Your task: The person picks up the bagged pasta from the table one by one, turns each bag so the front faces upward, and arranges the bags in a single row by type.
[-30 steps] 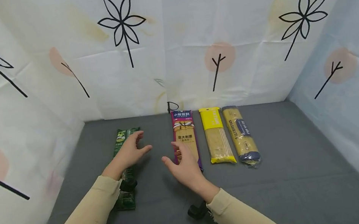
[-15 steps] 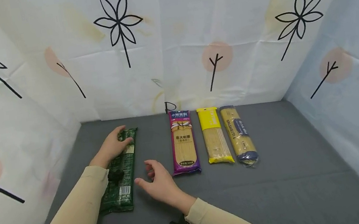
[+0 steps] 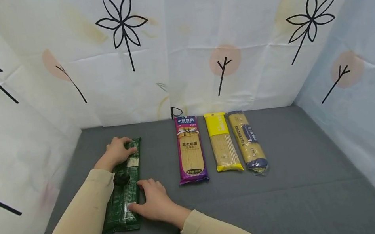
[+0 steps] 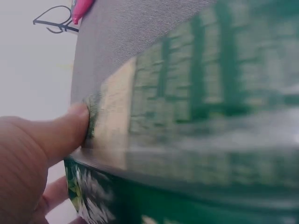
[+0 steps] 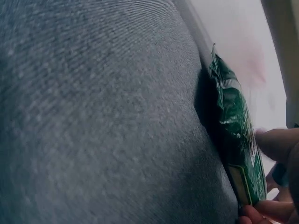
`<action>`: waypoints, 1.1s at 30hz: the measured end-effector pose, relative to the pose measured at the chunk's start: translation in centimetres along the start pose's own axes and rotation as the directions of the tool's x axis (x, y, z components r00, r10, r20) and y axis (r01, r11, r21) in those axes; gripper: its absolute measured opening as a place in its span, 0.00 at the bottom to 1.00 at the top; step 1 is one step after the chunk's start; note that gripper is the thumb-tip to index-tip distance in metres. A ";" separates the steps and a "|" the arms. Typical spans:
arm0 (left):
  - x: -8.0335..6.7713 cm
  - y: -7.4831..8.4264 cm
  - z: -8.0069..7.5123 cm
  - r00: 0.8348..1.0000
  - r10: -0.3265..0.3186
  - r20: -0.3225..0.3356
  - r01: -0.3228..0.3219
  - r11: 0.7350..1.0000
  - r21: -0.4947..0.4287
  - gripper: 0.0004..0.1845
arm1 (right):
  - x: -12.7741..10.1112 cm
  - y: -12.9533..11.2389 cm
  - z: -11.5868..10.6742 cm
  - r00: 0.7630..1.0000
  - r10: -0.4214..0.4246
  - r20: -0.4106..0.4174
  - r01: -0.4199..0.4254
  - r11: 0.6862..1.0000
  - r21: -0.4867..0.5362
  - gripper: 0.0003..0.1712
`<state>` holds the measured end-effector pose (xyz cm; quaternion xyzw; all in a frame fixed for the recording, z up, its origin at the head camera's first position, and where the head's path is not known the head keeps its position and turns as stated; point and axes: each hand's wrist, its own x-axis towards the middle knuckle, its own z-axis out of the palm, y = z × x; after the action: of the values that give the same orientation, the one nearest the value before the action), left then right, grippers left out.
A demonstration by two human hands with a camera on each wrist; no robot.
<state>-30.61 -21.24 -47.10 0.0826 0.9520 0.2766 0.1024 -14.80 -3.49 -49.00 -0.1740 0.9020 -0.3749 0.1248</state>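
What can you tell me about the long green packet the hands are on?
The green packet is long, narrow and flat, made of shiny plastic film with a dark green pattern, a pale label strip and a white patch near the near end. It lies flat on the grey cloth table, off to the left of three other packets. The left hand grips its far end, thumb on the edge. The right hand holds its near end, fingers at the right edge.
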 end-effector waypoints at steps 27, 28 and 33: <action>-2.4 0.9 -0.6 0.985 -0.126 -0.120 0.073 0.927 -0.369 0.18 | -1.2 -0.4 -0.2 0.996 -0.033 0.083 0.038 0.997 -0.068 0.47; -2.5 1.2 -0.7 0.983 -0.134 -0.123 0.077 0.918 -0.389 0.19 | -1.4 -0.3 -0.3 0.997 -0.027 0.075 0.028 0.999 -0.020 0.46; -2.8 2.8 -1.1 0.961 -0.250 -0.118 0.146 0.822 -0.551 0.21 | -1.7 0.0 -0.6 0.998 0.031 -0.061 -0.014 0.964 0.267 0.39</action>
<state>-27.84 -20.03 -44.26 -0.0753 0.8450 0.5260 0.0608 -13.44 -2.37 -48.45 -0.1332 0.8489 -0.4966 0.1222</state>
